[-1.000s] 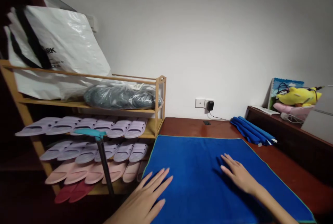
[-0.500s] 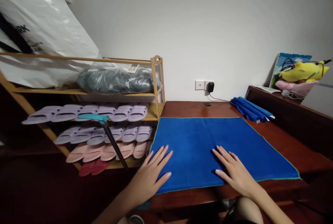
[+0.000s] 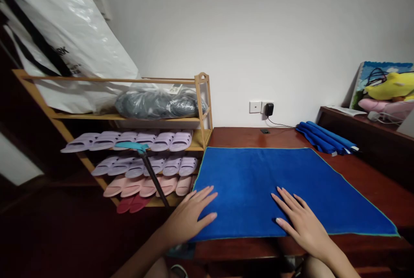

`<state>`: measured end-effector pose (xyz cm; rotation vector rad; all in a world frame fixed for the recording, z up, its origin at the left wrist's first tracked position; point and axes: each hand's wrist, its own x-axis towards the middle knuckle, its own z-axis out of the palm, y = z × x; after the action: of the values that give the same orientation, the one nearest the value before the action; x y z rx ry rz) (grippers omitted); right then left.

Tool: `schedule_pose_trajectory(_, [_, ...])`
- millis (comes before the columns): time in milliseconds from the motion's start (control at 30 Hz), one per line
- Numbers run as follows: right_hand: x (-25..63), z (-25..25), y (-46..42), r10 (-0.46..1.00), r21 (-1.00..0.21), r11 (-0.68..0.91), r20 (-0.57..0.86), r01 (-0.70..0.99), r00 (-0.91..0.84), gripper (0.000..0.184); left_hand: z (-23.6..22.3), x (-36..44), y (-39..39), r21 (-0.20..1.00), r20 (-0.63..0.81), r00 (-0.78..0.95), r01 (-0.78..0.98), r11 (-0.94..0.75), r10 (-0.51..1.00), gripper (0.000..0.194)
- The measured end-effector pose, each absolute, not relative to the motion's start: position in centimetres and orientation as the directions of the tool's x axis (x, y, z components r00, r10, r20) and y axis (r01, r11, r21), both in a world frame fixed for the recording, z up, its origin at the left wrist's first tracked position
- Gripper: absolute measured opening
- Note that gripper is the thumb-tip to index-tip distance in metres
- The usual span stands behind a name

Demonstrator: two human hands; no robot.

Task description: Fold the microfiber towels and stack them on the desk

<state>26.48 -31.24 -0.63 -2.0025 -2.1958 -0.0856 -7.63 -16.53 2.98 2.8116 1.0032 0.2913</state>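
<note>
Both hands lie flat and open, gripping nothing: left hand (image 3: pixel 190 217) on the blue towel's (image 3: pixel 284 183) near-left corner, right hand (image 3: pixel 299 217) mid-near edge, smoothing it on the table (image 3: pixel 371 179); likely needs folding.

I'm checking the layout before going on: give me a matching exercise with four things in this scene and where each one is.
Things:
1. spread blue cloth
2. folded blue cloths
3. charger
4. purple slippers

Places:
A. plugged into the wall socket
B. on the wooden rack, left of the table
C. flat on the table under both hands
D. at the far right of the table, near the wall

Pairs: 1-C, 2-D, 3-A, 4-B. The left hand and right hand lie flat, fingers spread, on the near edge of the cloth.
</note>
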Motion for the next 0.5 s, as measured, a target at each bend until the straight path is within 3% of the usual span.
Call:
schedule_pose_trajectory(133, [26.6,-1.2,-31.2,0.980,-0.053,0.102,0.174,0.993,-0.092,0.061,2.1,-6.8,-13.6,0.204,0.248,0.645,0.695,-0.689,0.723,0.053])
schedule_pose_trajectory(333, [26.8,-1.4,-30.9,0.969,-0.048,0.131,0.219,0.990,-0.117,0.063,0.3,-6.8,-11.5,0.271,0.080,0.667,0.701,-0.660,0.741,0.061])
schedule_pose_trajectory(433, [26.6,-1.6,-32.1,0.914,-0.081,0.173,0.384,0.982,-0.130,0.063,1.1,-7.0,-11.8,0.269,0.021,0.666,0.715,-0.646,0.746,0.062])
schedule_pose_trajectory(500, [26.0,-2.2,-34.0,0.842,-0.171,0.192,0.535,0.966,-0.073,0.058,2.4,-6.7,-11.9,0.251,0.012,0.638,0.744,-0.620,0.770,0.062])
